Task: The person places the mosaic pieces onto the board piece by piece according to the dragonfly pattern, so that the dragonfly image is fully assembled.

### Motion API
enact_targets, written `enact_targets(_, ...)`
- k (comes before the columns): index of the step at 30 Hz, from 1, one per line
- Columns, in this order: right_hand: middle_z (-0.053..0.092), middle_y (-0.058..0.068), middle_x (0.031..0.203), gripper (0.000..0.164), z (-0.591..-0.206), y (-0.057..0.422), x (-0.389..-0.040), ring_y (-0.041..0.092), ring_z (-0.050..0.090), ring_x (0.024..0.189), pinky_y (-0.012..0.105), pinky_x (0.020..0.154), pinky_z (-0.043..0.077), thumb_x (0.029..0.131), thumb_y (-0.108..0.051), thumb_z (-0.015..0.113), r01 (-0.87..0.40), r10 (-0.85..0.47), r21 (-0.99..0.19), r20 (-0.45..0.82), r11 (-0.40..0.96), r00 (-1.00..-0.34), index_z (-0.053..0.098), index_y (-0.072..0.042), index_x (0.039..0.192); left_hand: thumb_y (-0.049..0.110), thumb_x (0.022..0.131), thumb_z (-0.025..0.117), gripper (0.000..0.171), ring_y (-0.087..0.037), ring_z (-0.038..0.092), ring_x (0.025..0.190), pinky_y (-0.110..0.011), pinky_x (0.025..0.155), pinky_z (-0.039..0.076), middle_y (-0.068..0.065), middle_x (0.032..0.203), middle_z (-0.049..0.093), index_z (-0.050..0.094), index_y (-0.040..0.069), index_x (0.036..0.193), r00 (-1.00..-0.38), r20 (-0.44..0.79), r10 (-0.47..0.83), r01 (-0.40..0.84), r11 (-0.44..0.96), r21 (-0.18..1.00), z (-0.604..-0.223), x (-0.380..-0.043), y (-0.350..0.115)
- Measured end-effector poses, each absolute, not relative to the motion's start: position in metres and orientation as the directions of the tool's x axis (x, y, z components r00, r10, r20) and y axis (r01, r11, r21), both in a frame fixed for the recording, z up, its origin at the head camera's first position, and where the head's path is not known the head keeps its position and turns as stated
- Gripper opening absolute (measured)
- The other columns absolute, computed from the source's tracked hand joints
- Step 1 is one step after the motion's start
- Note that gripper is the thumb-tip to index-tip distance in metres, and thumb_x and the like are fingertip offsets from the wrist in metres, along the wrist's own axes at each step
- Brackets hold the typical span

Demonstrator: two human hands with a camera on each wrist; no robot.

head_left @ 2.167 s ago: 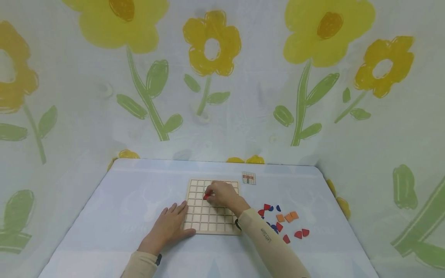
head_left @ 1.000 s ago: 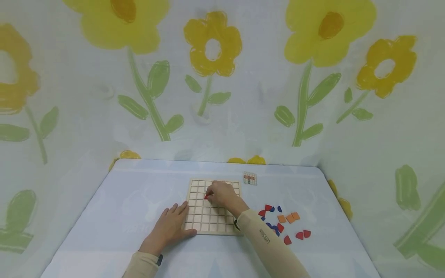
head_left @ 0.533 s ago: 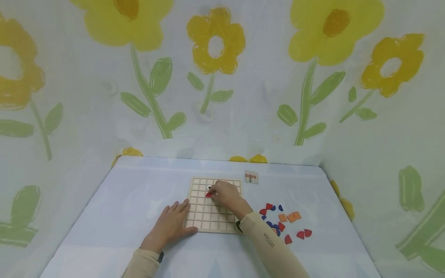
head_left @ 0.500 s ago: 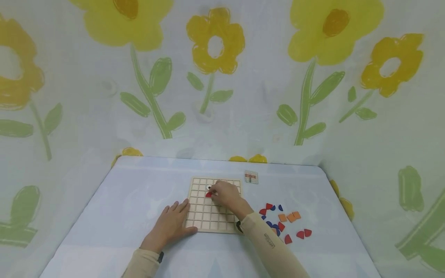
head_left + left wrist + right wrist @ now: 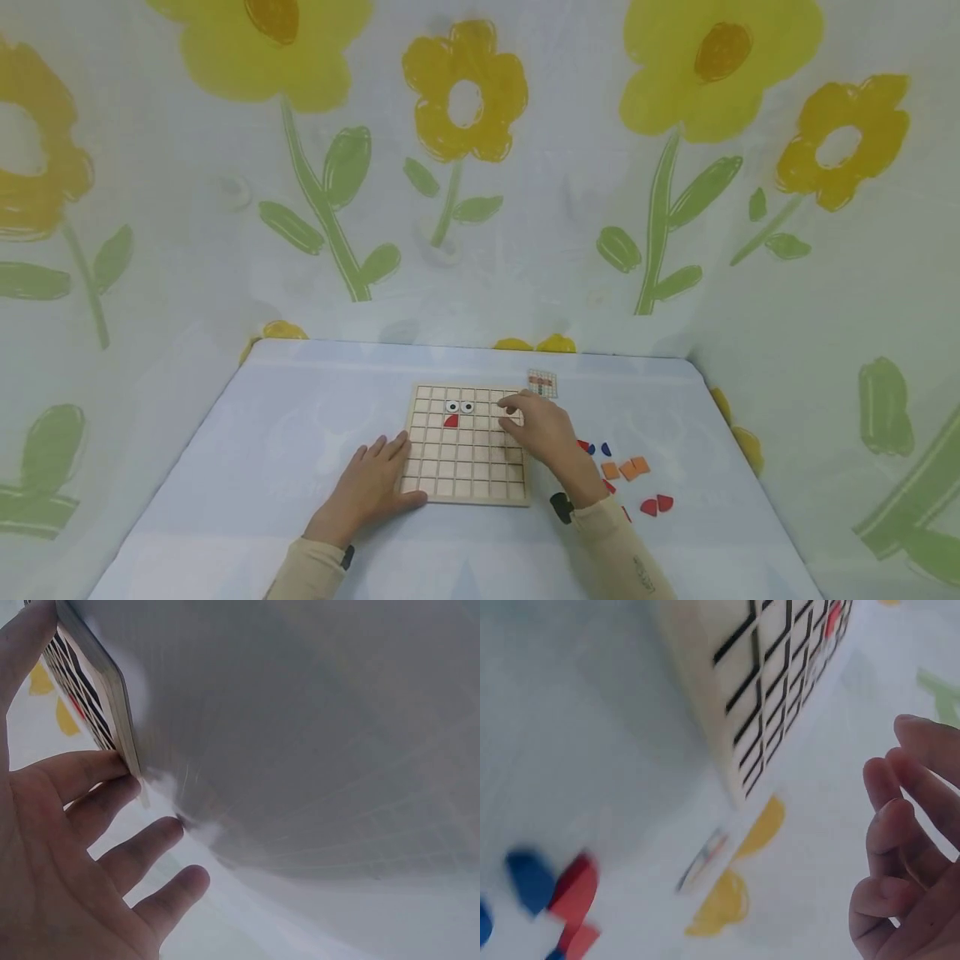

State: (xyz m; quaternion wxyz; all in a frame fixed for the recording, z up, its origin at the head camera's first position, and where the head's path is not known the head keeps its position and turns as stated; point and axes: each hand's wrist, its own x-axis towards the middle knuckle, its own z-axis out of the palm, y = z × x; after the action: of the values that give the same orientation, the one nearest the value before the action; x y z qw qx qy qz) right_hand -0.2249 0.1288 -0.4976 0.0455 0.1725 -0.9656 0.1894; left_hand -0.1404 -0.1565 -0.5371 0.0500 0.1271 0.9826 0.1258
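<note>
A square wooden grid board (image 5: 465, 493) lies on the table. Two white eye tiles (image 5: 452, 407) sit side by side in its upper cells, and a red quarter-round piece (image 5: 451, 422) lies just below the left one. My left hand (image 5: 375, 483) rests at the board's left edge with fingers extended; in the left wrist view, thumb and fingertips touch the board's edge (image 5: 120, 712). Over the board's right side, my right hand (image 5: 543, 429) holds nothing, its thumb and bent index finger apart. The right wrist view shows its fingers (image 5: 892, 825) loosely curved, away from the grid.
Right of the board, partly behind my right arm, lie orange square tiles (image 5: 611, 471), red quarter-round pieces (image 5: 648, 507) and blue half-round pieces (image 5: 606, 449). A small pattern card (image 5: 542, 388) lies beyond the board's upper right corner. A flower-printed cloth (image 5: 525, 275) stands behind the table (image 5: 285, 433).
My right hand has let go of the red piece, which stays in its cell, and has moved right, uncovering both eye tiles. My left hand stays at the board's edge.
</note>
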Motion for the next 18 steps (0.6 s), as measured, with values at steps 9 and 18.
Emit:
enact_targets(9, 0.07, -0.006, 0.103, 0.03, -0.488, 0.199, -0.214, 0.008, 0.054, 0.069, 0.027, 0.056, 0.048, 0.089, -0.025, 0.08, -0.278, -0.22, -0.346, 0.198, 0.896, -0.955, 0.075, -0.018, 0.118, 0.062, 0.084, 0.073, 0.096, -0.047, 0.037, 0.142, -0.065, 0.115, 0.03, -0.018, 0.157, 0.041, 0.047, -0.005, 0.147, -0.96, -0.072, 0.27, 0.242, 0.934, 0.264, -0.533, -0.14, -0.157)
enact_targets(18, 0.069, 0.003, 0.112, 0.035, -0.493, 0.252, -0.204, 0.016, 0.058, 0.08, 0.03, 0.064, 0.054, 0.09, -0.022, 0.079, -0.156, -0.14, -0.329, 0.073, 0.931, -0.988, 0.072, -0.014, 0.124, 0.062, 0.083, 0.074, 0.096, -0.047, 0.037, 0.142, -0.065, 0.115, 0.03, -0.018, 0.157, 0.041, 0.047, -0.005, 0.147, -0.96, -0.084, 0.268, 0.236, 0.933, 0.273, -0.533, -0.139, -0.158)
